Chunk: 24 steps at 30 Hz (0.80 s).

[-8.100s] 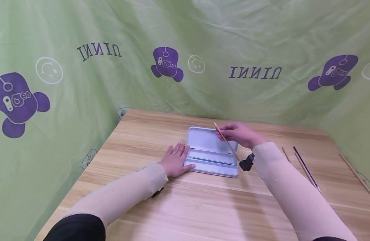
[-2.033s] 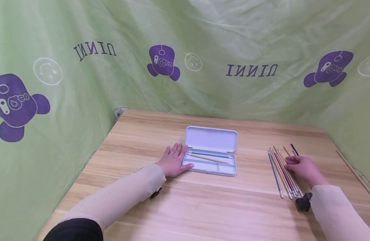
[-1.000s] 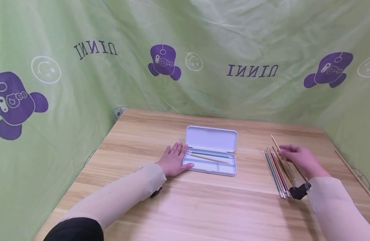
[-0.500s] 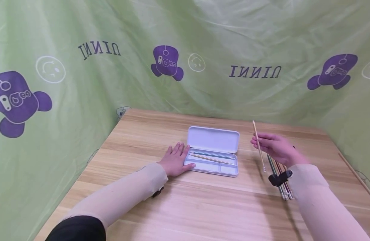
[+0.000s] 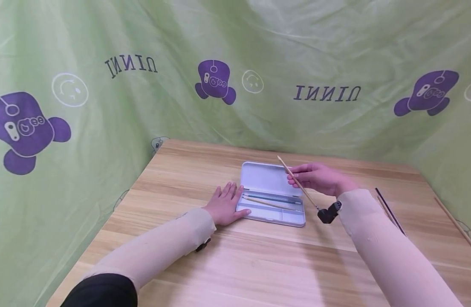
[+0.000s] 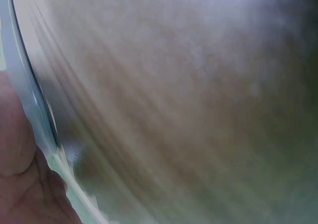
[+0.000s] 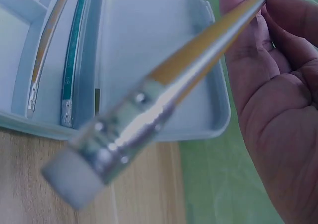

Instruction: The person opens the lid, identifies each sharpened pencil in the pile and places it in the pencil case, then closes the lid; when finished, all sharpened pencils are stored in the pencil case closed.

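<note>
An open pale-blue pencil case point(image 5: 263, 218) lies on the table, lid tilted back. Its long rear compartment holds a teal pencil point(image 5: 271, 199) and a yellow pencil point(image 5: 267, 203). My left hand point(image 5: 224, 205) rests against the case's left end, fingers spread and straight; the left wrist view catches only part of it beside the case edge point(image 6: 31, 80). Between thumb and fingers, my right hand point(image 5: 317, 178) pinches another yellow pencil point(image 5: 299, 184) in the air before the lid's right side. In the right wrist view this pencil's white eraser point(image 7: 73, 178) points toward the camera.
Right of the case, a dark pencil point(image 5: 390, 211) and a wood-coloured one point(image 5: 385, 207) show past the right sleeve, which hides what lies beneath. A long thin stick point(image 5: 455, 226) runs along the table's right side. Green printed cloth point(image 5: 273, 119) hangs behind.
My right hand has lifted a yellow pencil from the bundle at right and carried it left to the case. Eight seconds ago only the teal pencil lay inside. My left hand stays put.
</note>
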### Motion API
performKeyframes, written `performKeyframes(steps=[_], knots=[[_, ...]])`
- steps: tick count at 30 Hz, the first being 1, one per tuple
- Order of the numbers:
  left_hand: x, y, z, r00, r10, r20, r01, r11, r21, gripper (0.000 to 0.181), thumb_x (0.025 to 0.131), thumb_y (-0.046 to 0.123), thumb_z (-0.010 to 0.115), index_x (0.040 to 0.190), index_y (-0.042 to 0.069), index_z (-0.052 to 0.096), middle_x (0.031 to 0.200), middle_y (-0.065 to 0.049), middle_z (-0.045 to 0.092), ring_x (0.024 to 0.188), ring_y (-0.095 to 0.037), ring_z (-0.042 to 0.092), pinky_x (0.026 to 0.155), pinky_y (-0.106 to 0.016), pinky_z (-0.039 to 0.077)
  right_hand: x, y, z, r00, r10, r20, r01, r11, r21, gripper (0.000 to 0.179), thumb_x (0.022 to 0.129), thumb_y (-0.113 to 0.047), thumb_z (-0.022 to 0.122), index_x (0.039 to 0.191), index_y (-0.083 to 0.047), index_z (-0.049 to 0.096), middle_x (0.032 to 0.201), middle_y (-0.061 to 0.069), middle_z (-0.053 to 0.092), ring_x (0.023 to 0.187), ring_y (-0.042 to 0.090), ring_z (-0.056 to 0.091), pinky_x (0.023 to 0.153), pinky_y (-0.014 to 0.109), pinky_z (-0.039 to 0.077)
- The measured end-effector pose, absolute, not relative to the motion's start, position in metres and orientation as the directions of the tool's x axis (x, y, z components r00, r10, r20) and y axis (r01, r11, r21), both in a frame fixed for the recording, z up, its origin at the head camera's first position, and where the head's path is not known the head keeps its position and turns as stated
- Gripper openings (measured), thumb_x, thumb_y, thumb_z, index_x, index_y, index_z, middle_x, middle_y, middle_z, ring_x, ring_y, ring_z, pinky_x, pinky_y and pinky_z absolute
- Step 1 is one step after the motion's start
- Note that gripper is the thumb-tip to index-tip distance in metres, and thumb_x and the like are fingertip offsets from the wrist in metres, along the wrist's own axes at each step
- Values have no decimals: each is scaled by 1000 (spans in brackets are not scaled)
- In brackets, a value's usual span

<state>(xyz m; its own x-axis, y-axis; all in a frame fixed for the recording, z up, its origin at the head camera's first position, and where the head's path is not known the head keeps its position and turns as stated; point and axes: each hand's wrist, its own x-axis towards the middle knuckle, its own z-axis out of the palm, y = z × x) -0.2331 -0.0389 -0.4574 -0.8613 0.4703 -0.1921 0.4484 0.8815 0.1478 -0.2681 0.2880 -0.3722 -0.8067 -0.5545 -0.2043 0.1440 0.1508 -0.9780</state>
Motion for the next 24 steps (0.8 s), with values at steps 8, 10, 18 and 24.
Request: performKeyframes(steps=[8, 10, 18, 24], knots=[[-234, -39, -461, -868, 460, -185, 449, 888, 99, 92, 102, 71, 33, 167, 11, 7, 171, -16, 1, 157, -31, -5, 124, -53, -3, -282, 263, -378, -768, -585, -260, 112, 277, -954, 39, 106, 5, 47, 139, 25, 41, 112, 15, 70, 100, 14, 69, 94, 31, 56], [-234, -39, -461, -870, 459, -180, 450, 888, 93, 92, 102, 71, 33, 167, 11, 7, 171, -16, 1, 157, -31, -5, 124, -53, -4, -284, 256, -379, -760, -588, -277, 103, 311, -945, 38, 105, 4, 49, 137, 24, 45, 110, 14, 71, 98, 13, 69, 92, 30, 56], [-232, -39, -462, -872, 458, -171, 449, 889, 89, 92, 102, 71, 34, 167, 11, 9, 172, -16, 3, 157, -32, -3, 124, -53, -2, -291, 229, -391, -728, -599, -332, 63, 425, -903, 29, 102, 5, 52, 127, 20, 56, 98, 6, 71, 88, 10, 65, 80, 23, 54], [-231, -40, -460, -872, 459, -171, 447, 888, 103, 92, 102, 71, 35, 167, 11, 10, 171, -16, 4, 158, -32, -2, 125, -53, -2, -291, 215, -402, -734, -607, -303, -88, 527, -845, 26, 99, 3, 58, 121, 16, 65, 84, -1, 67, 71, 6, 54, 65, 20, 43]])
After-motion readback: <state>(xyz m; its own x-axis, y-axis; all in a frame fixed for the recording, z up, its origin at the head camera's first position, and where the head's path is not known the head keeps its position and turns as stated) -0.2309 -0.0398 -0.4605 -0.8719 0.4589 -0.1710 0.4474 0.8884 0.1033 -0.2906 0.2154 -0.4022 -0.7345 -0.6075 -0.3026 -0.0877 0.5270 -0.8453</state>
